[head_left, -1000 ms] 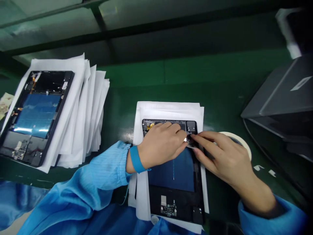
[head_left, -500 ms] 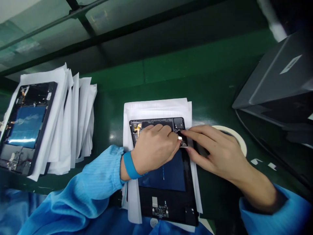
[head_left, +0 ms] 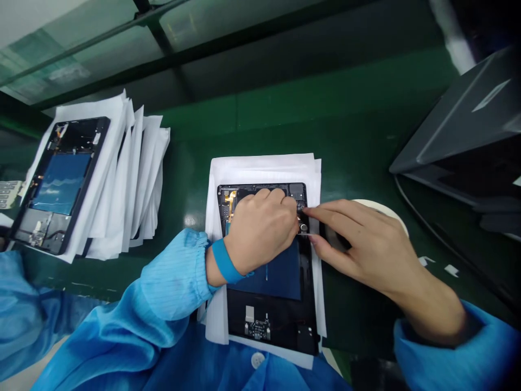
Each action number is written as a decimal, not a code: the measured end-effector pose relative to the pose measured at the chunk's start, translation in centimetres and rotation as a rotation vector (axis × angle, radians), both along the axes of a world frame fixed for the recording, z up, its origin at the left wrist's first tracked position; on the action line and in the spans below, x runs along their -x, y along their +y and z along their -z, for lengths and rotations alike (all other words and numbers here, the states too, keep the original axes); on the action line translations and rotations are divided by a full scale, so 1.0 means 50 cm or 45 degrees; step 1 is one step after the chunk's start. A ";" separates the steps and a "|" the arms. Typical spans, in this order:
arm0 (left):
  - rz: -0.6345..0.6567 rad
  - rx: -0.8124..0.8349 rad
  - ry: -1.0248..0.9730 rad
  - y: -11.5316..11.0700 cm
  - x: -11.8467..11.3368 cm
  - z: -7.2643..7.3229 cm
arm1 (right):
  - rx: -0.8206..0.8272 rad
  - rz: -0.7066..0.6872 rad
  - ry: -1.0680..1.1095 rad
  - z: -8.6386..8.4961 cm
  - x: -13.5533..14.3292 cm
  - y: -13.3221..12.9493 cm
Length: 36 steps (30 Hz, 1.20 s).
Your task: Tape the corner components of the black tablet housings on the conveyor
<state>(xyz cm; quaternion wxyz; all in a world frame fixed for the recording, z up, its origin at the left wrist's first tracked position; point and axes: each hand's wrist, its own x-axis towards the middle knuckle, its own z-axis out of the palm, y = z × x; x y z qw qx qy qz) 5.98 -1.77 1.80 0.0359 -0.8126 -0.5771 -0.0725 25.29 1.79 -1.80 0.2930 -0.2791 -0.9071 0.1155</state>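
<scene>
An opened tablet (head_left: 271,315) lies on white sheets in front of me, with its dark blue battery (head_left: 280,271) and a small circuit board (head_left: 257,328) exposed. My left hand (head_left: 260,231) is closed over its upper part, wearing a blue wristband (head_left: 226,262). The curled fingertips are turned toward the right edge, and what they pinch is hidden. My right hand (head_left: 358,241) comes in from the right, thumb and forefinger stretched out and apart. Both tips touch the tablet's upper right edge, beside a small round silver part (head_left: 303,228).
To the left leans a stack of white sheets (head_left: 122,201), another opened tablet (head_left: 63,184) on top. A roll of tape (head_left: 386,212) lies partly behind my right hand, white scraps (head_left: 451,270) near it. A grey box (head_left: 443,119) and black cable stand right. Blue cloth (head_left: 24,320) shows lower left.
The view has shifted slightly, so the stack sits farther right and higher and the tablet higher in the picture. Both hands stay at the same corner of the tablet.
</scene>
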 end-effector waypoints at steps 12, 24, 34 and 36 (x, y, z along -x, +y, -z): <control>0.010 -0.050 -0.055 -0.007 -0.005 0.010 | -0.008 0.058 -0.018 0.008 -0.001 0.000; 0.216 -0.073 -0.167 -0.011 0.011 0.019 | 0.054 0.018 -0.023 0.006 -0.007 0.008; 0.284 -0.045 -0.169 -0.006 0.010 0.015 | 0.069 -0.003 -0.044 0.008 -0.011 0.006; 0.285 -0.053 -0.159 -0.006 0.009 0.016 | 0.074 -0.009 -0.063 0.008 -0.010 0.005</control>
